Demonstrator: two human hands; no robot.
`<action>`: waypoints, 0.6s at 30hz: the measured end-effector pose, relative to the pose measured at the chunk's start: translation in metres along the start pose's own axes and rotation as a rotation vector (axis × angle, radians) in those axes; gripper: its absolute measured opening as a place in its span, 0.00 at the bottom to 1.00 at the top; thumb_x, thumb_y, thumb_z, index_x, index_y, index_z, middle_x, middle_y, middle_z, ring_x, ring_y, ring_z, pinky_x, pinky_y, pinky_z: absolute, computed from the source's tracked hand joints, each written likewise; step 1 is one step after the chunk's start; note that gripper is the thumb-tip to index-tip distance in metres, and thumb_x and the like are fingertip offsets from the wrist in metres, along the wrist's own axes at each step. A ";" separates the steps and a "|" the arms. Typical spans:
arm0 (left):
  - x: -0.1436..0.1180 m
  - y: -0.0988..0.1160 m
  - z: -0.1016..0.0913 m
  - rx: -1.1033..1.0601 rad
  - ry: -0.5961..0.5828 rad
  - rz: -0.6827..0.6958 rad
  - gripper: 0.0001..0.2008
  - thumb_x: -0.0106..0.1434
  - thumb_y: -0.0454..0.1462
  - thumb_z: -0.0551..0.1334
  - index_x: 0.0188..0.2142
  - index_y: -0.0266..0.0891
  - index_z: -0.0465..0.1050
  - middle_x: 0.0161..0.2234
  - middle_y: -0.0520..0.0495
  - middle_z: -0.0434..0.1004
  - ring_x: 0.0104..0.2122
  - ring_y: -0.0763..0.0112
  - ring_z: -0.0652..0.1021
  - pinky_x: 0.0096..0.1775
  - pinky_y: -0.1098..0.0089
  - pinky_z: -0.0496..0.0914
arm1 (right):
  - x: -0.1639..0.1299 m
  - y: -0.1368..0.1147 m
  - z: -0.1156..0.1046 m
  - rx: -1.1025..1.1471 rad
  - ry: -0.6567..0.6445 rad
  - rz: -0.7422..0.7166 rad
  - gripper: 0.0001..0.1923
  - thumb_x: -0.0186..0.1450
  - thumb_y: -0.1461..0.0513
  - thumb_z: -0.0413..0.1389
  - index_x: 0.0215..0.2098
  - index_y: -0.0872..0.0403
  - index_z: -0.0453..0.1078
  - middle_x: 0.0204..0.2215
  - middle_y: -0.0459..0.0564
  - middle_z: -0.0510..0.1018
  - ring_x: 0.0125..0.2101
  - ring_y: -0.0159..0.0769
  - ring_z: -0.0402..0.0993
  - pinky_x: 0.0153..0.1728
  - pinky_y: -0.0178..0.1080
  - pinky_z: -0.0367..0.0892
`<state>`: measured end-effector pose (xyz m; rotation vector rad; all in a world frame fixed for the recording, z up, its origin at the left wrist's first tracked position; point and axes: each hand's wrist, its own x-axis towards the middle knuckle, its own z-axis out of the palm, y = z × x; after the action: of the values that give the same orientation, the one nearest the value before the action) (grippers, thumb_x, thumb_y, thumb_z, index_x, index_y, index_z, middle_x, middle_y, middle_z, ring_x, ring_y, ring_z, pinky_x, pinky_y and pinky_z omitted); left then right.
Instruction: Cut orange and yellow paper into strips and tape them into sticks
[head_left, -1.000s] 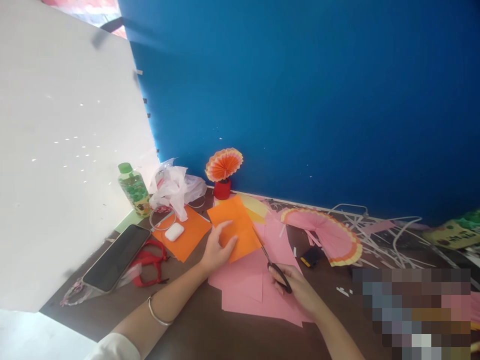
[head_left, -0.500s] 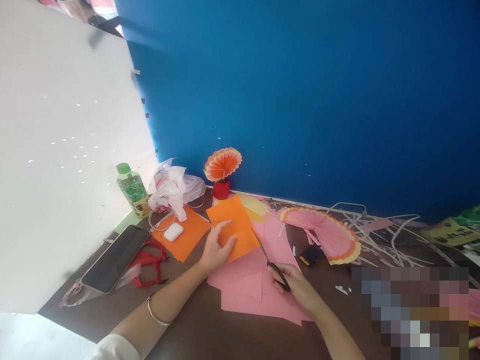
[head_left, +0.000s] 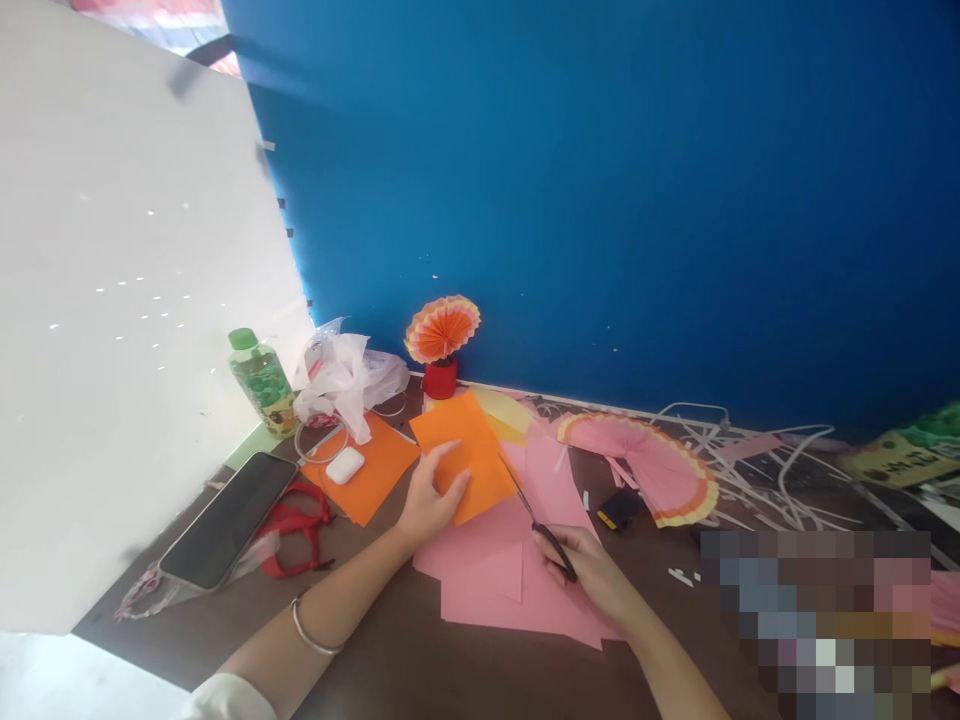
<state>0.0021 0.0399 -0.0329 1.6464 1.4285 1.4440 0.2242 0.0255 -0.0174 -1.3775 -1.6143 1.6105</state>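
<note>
My left hand (head_left: 429,500) holds a sheet of orange paper (head_left: 469,440), thumb and fingers lying over its lower left part. With my right hand (head_left: 581,565) I grip a pair of scissors (head_left: 553,548) by the black handles. Their blades point up and left and meet the right edge of the orange sheet; how far they are open is too small to tell. Beneath the sheet lie several pieces of pink paper (head_left: 480,590) and some yellow paper (head_left: 501,410). To the right rests a pleated pink paper fan (head_left: 660,465) with an orange and yellow rim.
Behind stands a pleated paper flower (head_left: 444,330) in a red pot (head_left: 441,378). On the left are a green-capped bottle (head_left: 262,385), plastic bags (head_left: 337,375), a white case (head_left: 345,466) on orange paper and a phone (head_left: 229,520). White cables (head_left: 795,480) and scraps lie right.
The whole view has shifted very slightly. Both hands, the orange paper and the scissors keep nearly the same place.
</note>
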 end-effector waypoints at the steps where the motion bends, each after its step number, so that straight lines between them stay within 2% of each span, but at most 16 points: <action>1: 0.000 0.000 0.000 0.000 0.002 0.000 0.17 0.59 0.39 0.57 0.49 0.42 0.63 0.50 0.45 0.67 0.51 0.64 0.67 0.52 0.61 0.61 | 0.000 0.000 0.000 0.005 -0.004 -0.002 0.22 0.56 0.46 0.52 0.18 0.54 0.56 0.13 0.39 0.57 0.17 0.25 0.50 0.21 0.34 0.45; 18: 0.000 0.002 0.000 -0.004 -0.001 -0.033 0.18 0.58 0.40 0.57 0.49 0.42 0.63 0.50 0.44 0.67 0.52 0.63 0.67 0.52 0.61 0.60 | -0.002 -0.003 0.001 -0.013 -0.007 -0.025 0.23 0.56 0.45 0.52 0.17 0.53 0.53 0.12 0.39 0.57 0.16 0.25 0.51 0.21 0.34 0.46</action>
<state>0.0025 0.0391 -0.0315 1.6142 1.4446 1.4262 0.2232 0.0242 -0.0144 -1.3547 -1.6427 1.5943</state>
